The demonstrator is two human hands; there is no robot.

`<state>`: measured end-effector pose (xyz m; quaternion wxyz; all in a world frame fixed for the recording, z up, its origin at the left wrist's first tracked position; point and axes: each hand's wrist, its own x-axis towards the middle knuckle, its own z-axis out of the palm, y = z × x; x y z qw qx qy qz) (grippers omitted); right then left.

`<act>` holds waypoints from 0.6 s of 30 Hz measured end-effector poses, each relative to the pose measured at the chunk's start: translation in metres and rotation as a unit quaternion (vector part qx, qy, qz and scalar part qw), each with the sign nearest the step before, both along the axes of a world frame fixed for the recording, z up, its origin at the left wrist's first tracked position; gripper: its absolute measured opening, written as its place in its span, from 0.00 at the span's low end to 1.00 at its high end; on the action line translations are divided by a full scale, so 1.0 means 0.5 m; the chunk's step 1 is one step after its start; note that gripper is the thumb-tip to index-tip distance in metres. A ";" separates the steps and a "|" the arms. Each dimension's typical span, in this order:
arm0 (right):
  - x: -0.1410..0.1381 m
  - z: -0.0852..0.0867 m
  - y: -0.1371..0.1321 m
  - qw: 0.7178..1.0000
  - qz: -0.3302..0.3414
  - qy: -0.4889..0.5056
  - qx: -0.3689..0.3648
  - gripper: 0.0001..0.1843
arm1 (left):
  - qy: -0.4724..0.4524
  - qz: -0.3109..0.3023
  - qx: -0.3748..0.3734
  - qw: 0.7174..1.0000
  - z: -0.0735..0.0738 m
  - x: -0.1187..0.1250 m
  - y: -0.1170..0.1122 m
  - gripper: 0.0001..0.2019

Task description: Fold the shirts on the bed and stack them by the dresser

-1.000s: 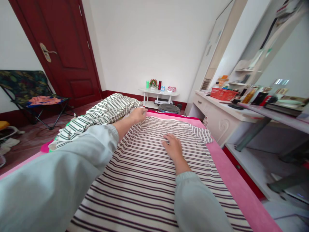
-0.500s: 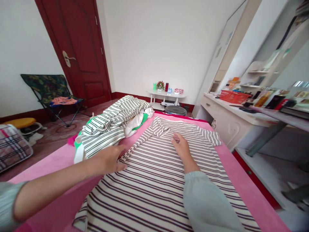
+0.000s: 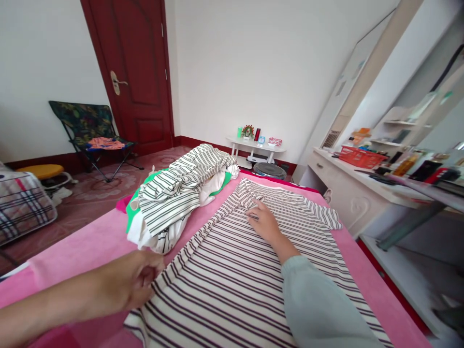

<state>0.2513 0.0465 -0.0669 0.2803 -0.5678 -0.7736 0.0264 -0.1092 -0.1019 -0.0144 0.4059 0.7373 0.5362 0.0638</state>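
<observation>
A white shirt with dark stripes (image 3: 224,270) lies spread out on the pink bed cover (image 3: 97,237), its neck end away from me. At its left side edge, my left hand (image 3: 134,280) is closed, fingers and thumb curled at the fabric as if pinching it; the fingertips are partly hidden. My right hand (image 3: 264,223) rests on the upper part of the shirt, fingers stretched and a little apart, beside the folded-in left sleeve. The right sleeve (image 3: 324,215) points outward to the right.
A heap of striped, white and green clothes (image 3: 188,186) lies left of the shirt. Beyond the bed stands a small white table (image 3: 259,145). A dressing table (image 3: 362,179) with a red basket (image 3: 362,157) is on the right, a folding chair (image 3: 90,128) at the left.
My left hand has slid toward me along the shirt's left edge, and its fingers have curled in. My right hand has shifted slightly left and down onto the fabric. The view has turned left.
</observation>
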 end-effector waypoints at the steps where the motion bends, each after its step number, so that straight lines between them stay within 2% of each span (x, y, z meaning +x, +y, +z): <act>1: -0.008 0.005 0.003 1.000 0.004 -0.029 -0.006 0.15 | -0.023 0.003 0.004 1.000 0.003 0.001 -0.003 0.05; 3: -0.017 0.015 0.014 0.998 0.003 -0.066 -0.016 0.21 | -0.062 0.006 0.014 0.998 0.016 0.011 -0.010 0.07; 6: -0.008 0.034 0.039 0.998 -0.022 -0.051 -0.003 0.24 | -0.100 -0.012 0.003 0.995 0.050 0.048 -0.018 0.12; 10: 0.031 0.055 0.071 0.995 -0.080 0.016 0.061 0.27 | -0.124 -0.032 0.010 0.992 0.100 0.128 -0.023 0.13; 13: 0.061 0.046 0.078 0.989 -0.108 0.041 0.091 0.26 | -0.140 -0.052 0.013 0.989 0.114 0.195 -0.024 0.12; 14: 0.069 0.036 0.076 0.988 -0.117 0.051 0.089 0.25 | -0.143 -0.089 0.003 0.986 0.112 0.216 -0.022 0.09; 16: 0.081 0.011 0.069 0.986 -0.136 0.075 0.064 0.22 | -0.134 -0.226 -0.031 0.964 0.103 0.256 -0.012 0.03; 18: 0.091 -0.014 0.060 0.981 -0.152 0.114 0.042 0.18 | -0.115 -0.389 -0.061 0.912 0.093 0.296 0.007 0.11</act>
